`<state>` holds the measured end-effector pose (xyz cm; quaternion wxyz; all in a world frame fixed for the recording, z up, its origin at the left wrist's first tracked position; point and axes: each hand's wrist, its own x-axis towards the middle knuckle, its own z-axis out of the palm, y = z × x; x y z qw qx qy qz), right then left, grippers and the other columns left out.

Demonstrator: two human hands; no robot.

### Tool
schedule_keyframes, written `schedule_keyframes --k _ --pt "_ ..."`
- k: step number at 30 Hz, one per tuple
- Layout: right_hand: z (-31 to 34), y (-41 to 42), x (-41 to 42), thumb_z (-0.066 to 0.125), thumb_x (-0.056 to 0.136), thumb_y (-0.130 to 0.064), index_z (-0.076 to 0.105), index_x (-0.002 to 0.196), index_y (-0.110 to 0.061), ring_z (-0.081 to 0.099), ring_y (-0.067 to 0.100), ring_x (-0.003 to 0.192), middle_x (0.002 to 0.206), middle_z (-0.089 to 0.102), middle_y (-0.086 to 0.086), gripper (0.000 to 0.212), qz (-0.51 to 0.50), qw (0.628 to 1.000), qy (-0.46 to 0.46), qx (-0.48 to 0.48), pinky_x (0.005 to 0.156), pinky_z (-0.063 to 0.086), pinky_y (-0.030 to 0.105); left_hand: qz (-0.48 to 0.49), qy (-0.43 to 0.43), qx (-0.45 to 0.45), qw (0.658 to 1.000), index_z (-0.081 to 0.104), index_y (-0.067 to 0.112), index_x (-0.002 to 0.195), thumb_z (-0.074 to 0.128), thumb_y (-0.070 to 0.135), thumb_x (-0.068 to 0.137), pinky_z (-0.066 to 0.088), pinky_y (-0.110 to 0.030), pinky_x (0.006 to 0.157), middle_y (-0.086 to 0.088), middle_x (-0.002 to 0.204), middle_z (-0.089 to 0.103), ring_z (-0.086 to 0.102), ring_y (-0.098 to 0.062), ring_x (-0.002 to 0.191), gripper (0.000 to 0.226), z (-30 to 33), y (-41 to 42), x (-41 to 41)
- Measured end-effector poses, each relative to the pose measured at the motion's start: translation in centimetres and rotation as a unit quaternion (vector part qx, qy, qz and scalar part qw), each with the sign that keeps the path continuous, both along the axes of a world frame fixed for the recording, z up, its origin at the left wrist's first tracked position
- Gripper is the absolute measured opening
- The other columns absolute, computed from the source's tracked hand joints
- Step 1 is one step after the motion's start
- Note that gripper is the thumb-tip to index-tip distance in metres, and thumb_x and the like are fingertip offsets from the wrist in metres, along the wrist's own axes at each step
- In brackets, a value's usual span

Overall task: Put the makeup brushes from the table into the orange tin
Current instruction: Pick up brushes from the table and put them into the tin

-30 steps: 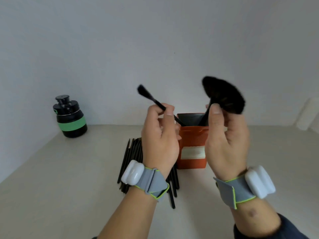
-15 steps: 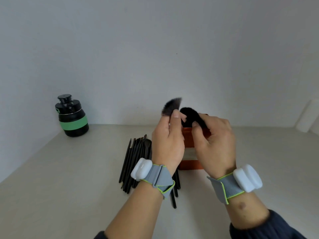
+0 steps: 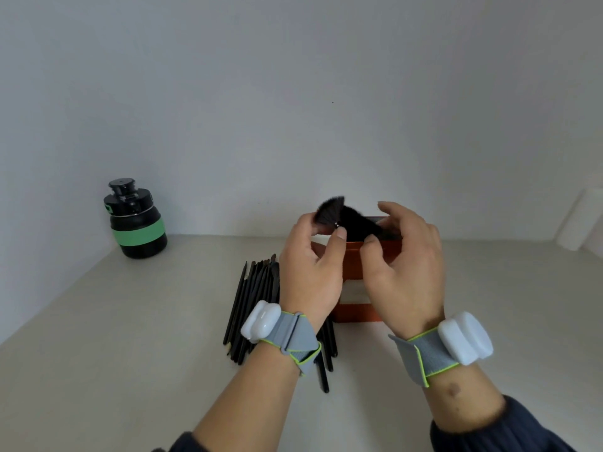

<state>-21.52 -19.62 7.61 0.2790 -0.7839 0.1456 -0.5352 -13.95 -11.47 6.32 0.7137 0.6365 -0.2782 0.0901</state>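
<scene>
The orange tin [image 3: 354,313] stands on the table, mostly hidden behind my hands. Two brush heads stick out of its top: a small fanned brush [image 3: 329,211] and a big fluffy black brush [image 3: 359,225]. My left hand [image 3: 310,272] is at the tin's left rim and pinches the base of the fanned brush between fingertip and thumb. My right hand [image 3: 403,265] hovers over the tin's right side with loose, spread fingers, its thumb just beside the big brush. A pile of several black makeup brushes [image 3: 254,305] lies on the table left of the tin, partly under my left wrist.
A black bottle with a green band [image 3: 137,223] stands at the back left by the wall. A white object [image 3: 584,220] leans at the far right edge. The light table [image 3: 114,353] meets a plain wall behind the tin.
Both hands lowered their brushes handle-first into the tin. My right hand has let go of the big brush and its fingers have spread; my left hand stays at the fanned brush.
</scene>
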Motion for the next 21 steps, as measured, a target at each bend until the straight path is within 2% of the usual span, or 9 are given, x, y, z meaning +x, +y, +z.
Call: schedule_keyframes --k 1,3,5,7,11,14,17,19,21 --pt "0.0 0.0 -0.1 0.056 0.079 -0.019 0.061 0.125 -0.015 0.048 0.013 0.097 0.101 0.064 -0.003 0.046 0.003 1.0 -0.004 0.008 0.084 0.032 0.007 -0.004 0.008 0.001 1.0 0.062 0.033 0.092 0.06 0.035 0.086 0.055 -0.059 0.064 0.006 0.078 0.064 0.057 -0.025 0.058 0.007 0.0 0.1 0.1" --pt "0.1 0.1 -0.2 0.054 0.078 -0.018 0.058 0.126 -0.018 0.049 0.012 0.098 0.099 0.062 -0.005 0.048 0.01 1.0 -0.005 0.023 0.084 0.034 0.004 -0.006 0.015 0.005 1.0 0.063 0.031 0.095 0.06 0.033 0.089 0.055 -0.058 0.064 0.011 0.088 0.067 0.058 -0.024 0.058 0.007 0.0 0.4 0.3" --pt "0.1 0.1 -0.2 0.053 0.077 -0.018 0.056 0.127 -0.02 0.05 0.014 0.1 0.098 0.061 -0.005 0.05 0.015 0.999 -0.005 0.035 0.083 0.036 0.007 -0.007 0.019 0.006 1.0 0.066 0.028 0.099 0.059 0.03 0.091 0.056 -0.057 0.064 0.014 0.092 0.068 0.057 -0.019 0.058 0.01 0.0 0.6 0.3" --pt "0.2 0.2 -0.3 0.052 0.075 -0.016 0.057 0.126 -0.018 0.051 0.015 0.1 0.099 0.061 -0.004 0.051 0.017 0.999 -0.017 0.036 0.084 0.039 0.014 -0.014 0.027 0.005 1.0 0.067 0.027 0.099 0.057 0.032 0.09 0.056 -0.056 0.063 0.015 0.087 0.067 0.055 -0.017 0.058 0.014 0.0 0.8 0.3" --pt "0.4 0.6 -0.9 0.055 0.076 -0.008 0.063 0.115 -0.012 0.049 0.019 0.094 0.096 0.06 0.002 0.04 0.001 0.997 -0.079 -0.023 0.084 0.042 0.029 -0.008 0.024 0.016 1.0 0.066 0.031 0.094 0.052 0.035 0.085 0.045 -0.036 0.056 0.007 0.087 0.068 0.048 -0.016 0.054 0.017 -0.3 2.1 1.3" --pt "0.1 1.6 -1.0 0.054 0.079 -0.009 0.068 0.099 -0.007 0.051 0.02 0.084 0.09 0.058 0.001 0.024 0.024 0.988 -0.107 -0.106 0.077 0.042 0.03 0.018 0.002 0.043 0.999 0.066 0.034 0.091 0.057 0.029 0.089 0.042 -0.027 0.061 0.005 0.087 0.069 0.052 -0.014 0.057 0.011 -0.7 4.6 3.4" --pt "-0.7 3.5 -0.6 0.053 0.082 -0.009 0.069 0.091 -0.005 0.053 0.013 0.078 0.087 0.059 0.002 0.018 0.117 0.983 -0.081 -0.119 0.073 0.044 0.022 0.067 -0.025 0.184 0.98 0.065 0.033 0.095 0.06 0.026 0.091 0.043 -0.015 0.07 0.014 0.087 0.067 0.06 -0.001 0.073 0.009 -1.5 7.6 6.1" --pt "-1.6 4.8 -0.1 0.055 0.085 -0.01 0.07 0.093 -0.006 0.054 0.007 0.078 0.088 0.061 0.001 0.017 0.157 0.979 -0.022 -0.127 0.073 0.044 0.016 0.087 -0.012 0.303 0.949 0.064 0.032 0.1 0.061 0.032 0.091 0.043 -0.024 0.074 0.016 0.088 0.064 0.061 -0.007 0.079 0.01 -2.2 9.5 7.7" --pt "-2.6 5.8 0.6 0.058 0.087 -0.012 0.071 0.096 -0.009 0.059 0.011 0.078 0.09 0.063 0.0 0.016 0.17 0.974 0.058 -0.136 0.071 0.049 0.022 0.105 0.01 0.413 0.905 0.061 0.026 0.108 0.06 0.038 0.09 0.043 -0.029 0.078 0.008 0.092 0.064 0.062 -0.019 0.089 0.022 -2.9 10.7 8.9"
